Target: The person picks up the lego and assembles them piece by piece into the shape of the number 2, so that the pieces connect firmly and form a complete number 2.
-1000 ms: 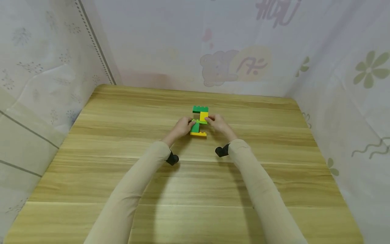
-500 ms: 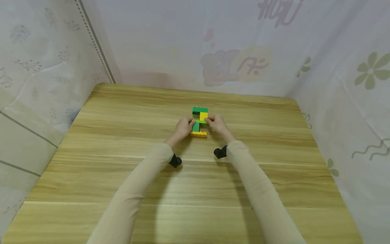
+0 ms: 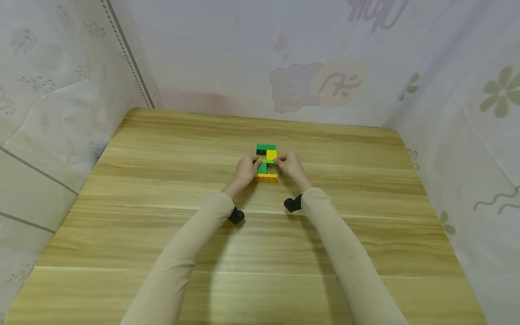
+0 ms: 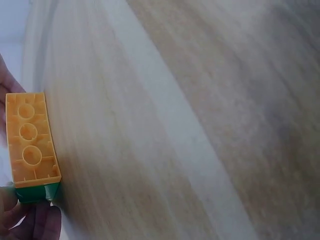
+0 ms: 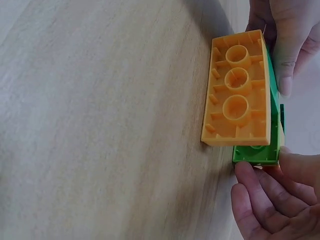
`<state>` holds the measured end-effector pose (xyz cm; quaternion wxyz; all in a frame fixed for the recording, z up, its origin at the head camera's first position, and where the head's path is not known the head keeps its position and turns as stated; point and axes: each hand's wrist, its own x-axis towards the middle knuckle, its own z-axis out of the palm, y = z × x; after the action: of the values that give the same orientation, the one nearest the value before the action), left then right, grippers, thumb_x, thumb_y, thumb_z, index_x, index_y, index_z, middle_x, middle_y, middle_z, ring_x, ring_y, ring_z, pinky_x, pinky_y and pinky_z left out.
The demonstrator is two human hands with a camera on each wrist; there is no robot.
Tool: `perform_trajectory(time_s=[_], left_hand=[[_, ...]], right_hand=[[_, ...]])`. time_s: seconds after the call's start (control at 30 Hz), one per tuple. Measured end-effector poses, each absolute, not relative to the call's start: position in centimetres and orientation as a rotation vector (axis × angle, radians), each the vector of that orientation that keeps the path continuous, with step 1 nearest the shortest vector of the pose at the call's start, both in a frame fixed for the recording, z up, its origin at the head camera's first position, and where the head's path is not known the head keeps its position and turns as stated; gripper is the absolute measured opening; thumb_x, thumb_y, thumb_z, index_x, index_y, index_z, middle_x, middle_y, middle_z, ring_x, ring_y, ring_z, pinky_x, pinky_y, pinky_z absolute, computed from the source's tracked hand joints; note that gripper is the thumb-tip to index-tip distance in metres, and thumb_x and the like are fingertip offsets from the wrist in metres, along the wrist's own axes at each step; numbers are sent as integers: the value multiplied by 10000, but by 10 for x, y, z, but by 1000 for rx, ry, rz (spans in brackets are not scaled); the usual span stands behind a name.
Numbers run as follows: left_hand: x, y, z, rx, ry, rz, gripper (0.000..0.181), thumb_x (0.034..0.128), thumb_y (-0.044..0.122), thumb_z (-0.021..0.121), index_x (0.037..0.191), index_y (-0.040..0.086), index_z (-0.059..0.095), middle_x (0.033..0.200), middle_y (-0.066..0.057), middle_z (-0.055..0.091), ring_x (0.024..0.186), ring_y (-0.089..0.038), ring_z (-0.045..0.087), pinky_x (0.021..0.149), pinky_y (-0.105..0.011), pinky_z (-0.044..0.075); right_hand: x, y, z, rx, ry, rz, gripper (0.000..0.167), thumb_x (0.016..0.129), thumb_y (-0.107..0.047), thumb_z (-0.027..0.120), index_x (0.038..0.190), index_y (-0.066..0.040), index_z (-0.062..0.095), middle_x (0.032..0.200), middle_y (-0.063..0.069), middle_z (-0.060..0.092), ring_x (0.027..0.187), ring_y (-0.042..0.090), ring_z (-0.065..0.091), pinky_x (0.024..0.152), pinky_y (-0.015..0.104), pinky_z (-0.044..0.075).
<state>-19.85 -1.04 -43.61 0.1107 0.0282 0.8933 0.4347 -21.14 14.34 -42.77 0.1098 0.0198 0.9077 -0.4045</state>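
Observation:
Between both hands lies a joined stack of toy building blocks. From near to far in the head view come an orange brick (image 3: 266, 178), a green brick (image 3: 262, 169), a light green brick (image 3: 271, 164), a yellow brick (image 3: 271, 155) and a dark green brick (image 3: 266, 147). My left hand (image 3: 246, 169) grips the stack at the green brick, thumb on top. On the other side, my right hand (image 3: 290, 165) pinches the yellow and light green part. Both wrist views show the hollow, ringed underside of the orange brick (image 5: 252, 90); the fingers partly hide the middle bricks.
The stack is on or just over a wooden table (image 3: 260, 253). Patterned cloth (image 3: 227, 54) hangs behind the table and along both sides. Black wrist mounts (image 3: 236, 216) stick out below the sleeves.
The stack has tipped a little, so the orange brick's underside and the dark green brick's hollow side show more. Both hands keep their hold; the head view has shifted slightly.

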Motion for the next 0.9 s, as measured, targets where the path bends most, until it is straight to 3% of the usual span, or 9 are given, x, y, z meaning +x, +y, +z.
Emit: perform_trajectory(time_s=[0.13, 0.37, 0.63, 0.9], left_hand=[[-197, -11, -437, 90, 2615, 1274, 383, 971, 187, 435, 1277, -37, 491, 1315, -177, 510, 1238, -244, 467, 1004, -352, 421], [-193, -14, -438, 89, 2601, 1273, 393, 973, 196, 430, 1289, -33, 480, 1324, -176, 502, 1234, -238, 468, 1001, -357, 424], [-189, -16, -437, 68, 2575, 1288, 399, 976, 206, 423, 1294, -30, 473, 1318, -174, 507, 1190, -229, 502, 973, -349, 448], [-192, -15, -436, 70, 2567, 1267, 400, 976, 213, 422, 1294, -23, 473, 1328, -174, 495, 1235, -245, 464, 1004, -353, 422]], right_hand=[[-209, 144, -427, 68, 2646, -1197, 238, 901, -142, 572, 999, 46, 681, 931, 198, 690, 829, 265, 662, 694, 255, 521], [-205, 142, -425, 87, 2626, -1191, 232, 901, -139, 571, 1001, 40, 680, 950, 193, 687, 831, 267, 667, 736, 292, 540], [-200, 139, -421, 113, 2627, -1172, 226, 904, -141, 567, 966, 39, 689, 930, 192, 685, 815, 274, 657, 613, 192, 480], [-200, 138, -419, 117, 2644, -1171, 228, 902, -138, 568, 973, 43, 686, 910, 201, 686, 811, 277, 655, 581, 167, 452]])
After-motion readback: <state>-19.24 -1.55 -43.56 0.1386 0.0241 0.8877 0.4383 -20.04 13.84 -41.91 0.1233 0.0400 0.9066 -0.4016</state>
